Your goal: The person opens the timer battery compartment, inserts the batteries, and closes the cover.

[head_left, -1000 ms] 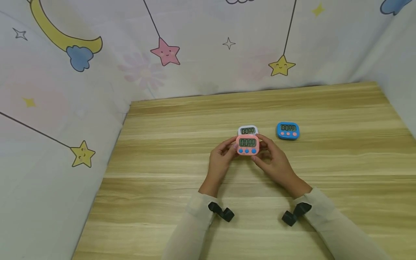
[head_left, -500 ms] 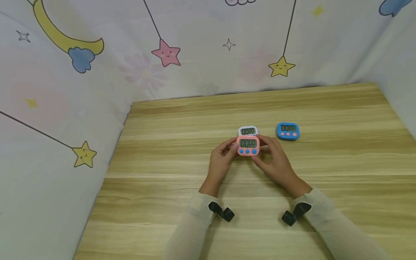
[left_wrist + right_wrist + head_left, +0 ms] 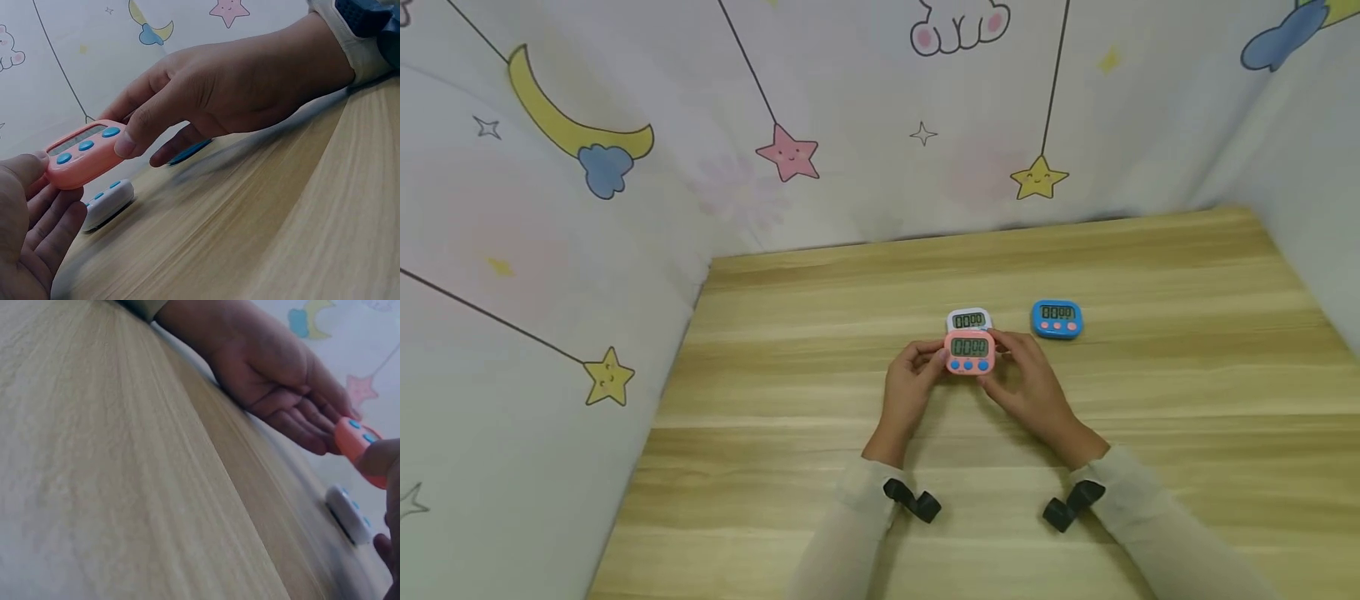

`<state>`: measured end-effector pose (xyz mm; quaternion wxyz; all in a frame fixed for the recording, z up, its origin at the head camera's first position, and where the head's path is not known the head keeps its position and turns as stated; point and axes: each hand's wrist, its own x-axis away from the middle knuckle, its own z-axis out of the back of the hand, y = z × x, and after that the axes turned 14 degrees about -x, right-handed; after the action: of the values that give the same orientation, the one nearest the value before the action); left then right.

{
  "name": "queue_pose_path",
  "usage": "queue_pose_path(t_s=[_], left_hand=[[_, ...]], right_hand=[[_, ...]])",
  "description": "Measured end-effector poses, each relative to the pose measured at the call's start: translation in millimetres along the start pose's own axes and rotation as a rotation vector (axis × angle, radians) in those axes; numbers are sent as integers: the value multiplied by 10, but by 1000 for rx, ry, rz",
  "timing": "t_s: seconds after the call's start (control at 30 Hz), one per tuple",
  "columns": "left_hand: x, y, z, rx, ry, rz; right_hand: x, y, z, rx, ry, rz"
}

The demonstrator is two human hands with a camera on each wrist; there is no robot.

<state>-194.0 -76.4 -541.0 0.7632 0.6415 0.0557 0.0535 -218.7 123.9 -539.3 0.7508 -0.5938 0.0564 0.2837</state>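
Observation:
Both hands hold a pink digital timer (image 3: pixel 971 352) with blue buttons, its display reading zeros and facing up. My left hand (image 3: pixel 907 396) pinches its left end, thumb on the front and fingers beneath, as the left wrist view shows. On the opposite end, my right hand (image 3: pixel 1033 396) has its thumb at the lower corner and fingers at the upper edge. In the left wrist view the pink timer (image 3: pixel 87 156) is raised above the table. A white timer (image 3: pixel 969 318) lies on the table just behind it, its lower part hidden in the head view.
A blue timer (image 3: pixel 1057 320) with pink buttons lies on the wood-grain table (image 3: pixel 775 500), to the right of the white one. A white cloth (image 3: pixel 865 200) printed with stars and moons hangs behind the table and along its sides.
The head view has tilted, so the table and timers sit lower in the picture. Both hands keep their hold on the pink timer, with little visible movement.

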Motion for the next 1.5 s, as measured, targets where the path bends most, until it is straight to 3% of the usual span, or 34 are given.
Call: queue_pose_path(t_s=[0.2,0.4,0.67,0.8,1.03,1.3,1.5], left_hand=[[24,-75,-39,8,0,24],[26,-32,-40,9,25,19],[-30,70,75,-132,31,14],[-56,109,157,-248,15,7],[-138,222,338,-441,18,-35],[-178,215,487,-547,38,44],[-183,230,590,-602,56,79]], right_hand=[[65,24,-19,25,8,-12],[45,17,-33,51,16,20],[-80,-20,-70,125,8,58],[-156,-41,-82,171,-25,34],[-436,-121,-142,197,-92,-80],[-698,-127,-292,260,-240,-174],[-869,-129,-402,299,-352,-173]])
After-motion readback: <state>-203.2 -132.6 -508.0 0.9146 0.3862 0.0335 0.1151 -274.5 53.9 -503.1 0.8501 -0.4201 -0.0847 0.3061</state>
